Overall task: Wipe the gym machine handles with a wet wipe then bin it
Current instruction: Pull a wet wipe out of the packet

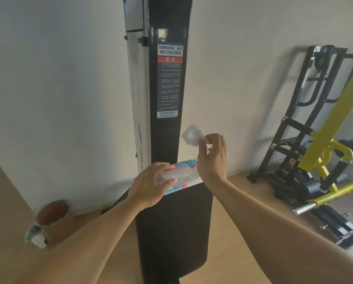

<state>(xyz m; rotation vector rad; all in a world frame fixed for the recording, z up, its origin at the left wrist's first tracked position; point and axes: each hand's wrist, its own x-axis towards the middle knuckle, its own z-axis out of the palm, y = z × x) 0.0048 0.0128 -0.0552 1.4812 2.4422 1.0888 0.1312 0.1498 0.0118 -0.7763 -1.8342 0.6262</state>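
A: Which relation governs the next move?

B: The wet wipe is pinched at the fingertips of the right hand, held above and slightly right of the wipe pack. It trails up and to the left from the fingers, toward the black upright column. The wipe is blurred, so whether it is fully clear of the pack cannot be told.

A: And the other hand?

B: The left hand lies on the pack, thumb and fingers curled over its clear plastic lid, steadying it on the top edge of the black pad.

A: Which hand is nearer the wipe?

B: The right; it already has it. The wipe's free end lies beyond the fingertips, away from the person.

A: Where must the wipe travel?

B: No handle is identifiable on the column in this view. The black and yellow machine stands well apart to the right. The brown bin sits on the floor to the lower left, near the wall.

A: Stage of the task?

B: Judged as early: wipe obtained, wiping not yet begun, pack probably to be closed first.
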